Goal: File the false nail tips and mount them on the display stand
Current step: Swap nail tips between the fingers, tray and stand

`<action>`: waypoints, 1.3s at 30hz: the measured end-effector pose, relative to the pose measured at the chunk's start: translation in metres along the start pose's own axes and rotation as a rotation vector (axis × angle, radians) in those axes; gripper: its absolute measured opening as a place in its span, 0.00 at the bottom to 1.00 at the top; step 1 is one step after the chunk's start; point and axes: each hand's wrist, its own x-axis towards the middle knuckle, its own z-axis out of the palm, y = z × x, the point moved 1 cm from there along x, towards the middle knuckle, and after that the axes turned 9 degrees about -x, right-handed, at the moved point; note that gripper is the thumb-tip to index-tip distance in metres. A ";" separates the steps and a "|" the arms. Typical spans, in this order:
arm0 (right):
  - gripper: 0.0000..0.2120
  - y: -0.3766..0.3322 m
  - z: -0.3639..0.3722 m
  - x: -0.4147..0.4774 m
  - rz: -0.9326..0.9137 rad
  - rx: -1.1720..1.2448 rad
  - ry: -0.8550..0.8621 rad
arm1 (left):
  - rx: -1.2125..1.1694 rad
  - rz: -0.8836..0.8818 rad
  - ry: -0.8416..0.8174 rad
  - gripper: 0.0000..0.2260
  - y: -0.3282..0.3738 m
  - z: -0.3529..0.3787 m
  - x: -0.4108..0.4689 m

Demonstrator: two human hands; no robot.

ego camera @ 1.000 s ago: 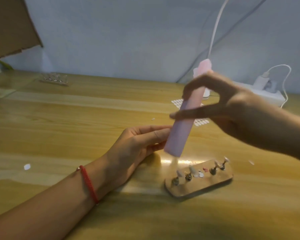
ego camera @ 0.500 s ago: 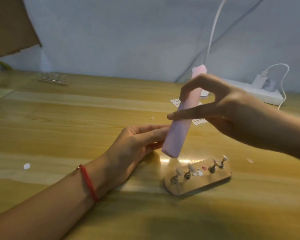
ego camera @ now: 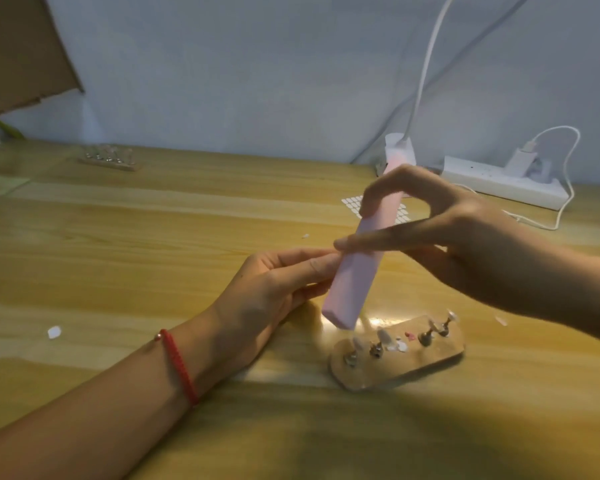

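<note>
Pink file block (ego camera: 354, 282) hangs tilted above the display stand (ego camera: 440, 355), pinched by my right hand (ego camera: 465, 247). Fingertips of my left hand (ego camera: 264, 292) hide behind it; I cannot tell their grip.

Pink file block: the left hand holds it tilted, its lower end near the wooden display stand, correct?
Wrong hand. The head view shows the right hand holding the pink file block, pinched between thumb and fingers; the left hand only has its fingertips beside it. The block is tilted, its lower end near the wooden display stand.
</note>
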 end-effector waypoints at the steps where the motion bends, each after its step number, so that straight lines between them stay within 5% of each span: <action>1: 0.18 -0.003 0.001 0.000 -0.017 -0.055 -0.025 | 0.000 -0.002 -0.003 0.12 0.000 0.000 0.000; 4: 0.25 -0.007 0.003 -0.004 -0.067 -0.070 -0.067 | 0.030 -0.016 -0.029 0.10 0.000 -0.001 -0.002; 6: 0.19 -0.001 0.005 -0.004 -0.062 -0.058 -0.063 | 0.019 0.002 -0.029 0.11 0.000 -0.001 -0.002; 16: 0.20 0.028 -0.015 -0.023 0.234 0.051 0.012 | 0.116 0.032 -0.014 0.15 0.000 -0.003 0.001; 25: 0.15 -0.005 -0.003 -0.016 0.070 0.021 0.108 | 0.183 0.061 -0.004 0.12 -0.005 0.002 -0.001; 39: 0.14 -0.001 0.017 -0.018 0.062 0.024 0.137 | 0.150 0.135 0.052 0.12 -0.006 0.001 0.001</action>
